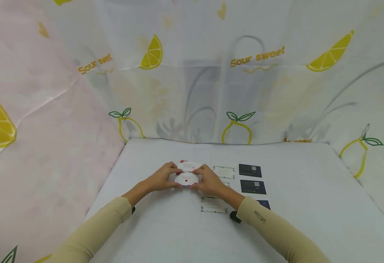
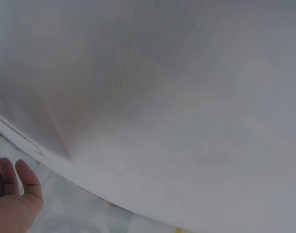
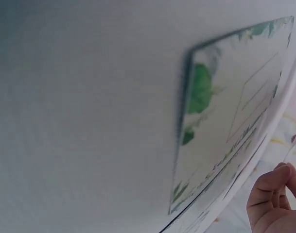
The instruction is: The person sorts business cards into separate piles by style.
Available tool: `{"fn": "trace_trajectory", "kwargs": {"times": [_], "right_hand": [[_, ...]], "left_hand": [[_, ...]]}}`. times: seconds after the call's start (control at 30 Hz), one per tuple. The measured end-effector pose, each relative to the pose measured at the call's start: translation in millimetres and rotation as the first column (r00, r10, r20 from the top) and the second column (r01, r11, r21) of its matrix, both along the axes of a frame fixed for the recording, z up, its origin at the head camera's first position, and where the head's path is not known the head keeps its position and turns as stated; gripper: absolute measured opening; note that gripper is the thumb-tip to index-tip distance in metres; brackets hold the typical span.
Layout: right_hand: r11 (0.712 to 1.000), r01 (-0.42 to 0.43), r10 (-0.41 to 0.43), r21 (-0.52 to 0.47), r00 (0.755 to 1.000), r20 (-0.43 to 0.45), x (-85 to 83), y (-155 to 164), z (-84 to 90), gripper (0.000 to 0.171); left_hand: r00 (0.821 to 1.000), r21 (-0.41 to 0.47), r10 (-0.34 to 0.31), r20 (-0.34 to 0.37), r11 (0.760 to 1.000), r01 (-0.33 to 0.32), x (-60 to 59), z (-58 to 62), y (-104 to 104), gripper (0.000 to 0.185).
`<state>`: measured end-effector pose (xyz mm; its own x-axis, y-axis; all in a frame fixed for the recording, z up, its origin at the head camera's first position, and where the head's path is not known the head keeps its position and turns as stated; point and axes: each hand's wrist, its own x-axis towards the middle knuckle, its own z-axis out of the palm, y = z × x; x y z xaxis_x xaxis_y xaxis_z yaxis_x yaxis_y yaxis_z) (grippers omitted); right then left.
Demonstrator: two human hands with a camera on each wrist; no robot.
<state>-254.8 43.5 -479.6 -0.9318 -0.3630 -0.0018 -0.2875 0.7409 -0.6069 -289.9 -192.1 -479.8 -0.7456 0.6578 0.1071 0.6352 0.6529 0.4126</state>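
Both hands hold a white card [image 1: 187, 179] with red floral corners and a red dot, above the middle of the table. My left hand [image 1: 161, 178] grips its left side, thumb at the near corner and fingers at the far one. On the opposite side my right hand [image 1: 211, 181] pinches it; in the right wrist view the thumb and fingertips [image 3: 283, 171] meet at the card's thin edge [image 3: 294, 141]. Just beyond is another red-cornered white card [image 1: 188, 166]. The left wrist view catches only part of the left hand [image 2: 15, 196], its card out of sight.
To the right runs a column of leaf-bordered white cards, the far one [image 1: 224, 172] and near one [image 1: 214, 205] partly beside the right forearm. Dark blue cards [image 1: 250, 170] form a further column, the nearest [image 1: 264, 204] half covered by the sleeve. Lemon-printed cloth [image 1: 192, 91] encloses the white table [image 1: 165, 226].
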Motion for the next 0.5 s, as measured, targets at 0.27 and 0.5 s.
{"fn": "trace_trajectory", "kwargs": {"times": [0.27,0.5], "right_hand": [[0.999,0.020,-0.020,0.034,1.000,-0.019,-12.4,-6,2.4,0.060],[0.992,0.107,-0.105,0.066,0.994,-0.034,-26.3,-7,7.1,0.058]], "left_hand": [[0.998,0.002,-0.003,-0.061,1.000,0.003,-11.1,4.5,-2,0.059],[0.999,0.014,0.038,-0.026,0.999,-0.037,-29.7,7.0,8,0.055]]}}
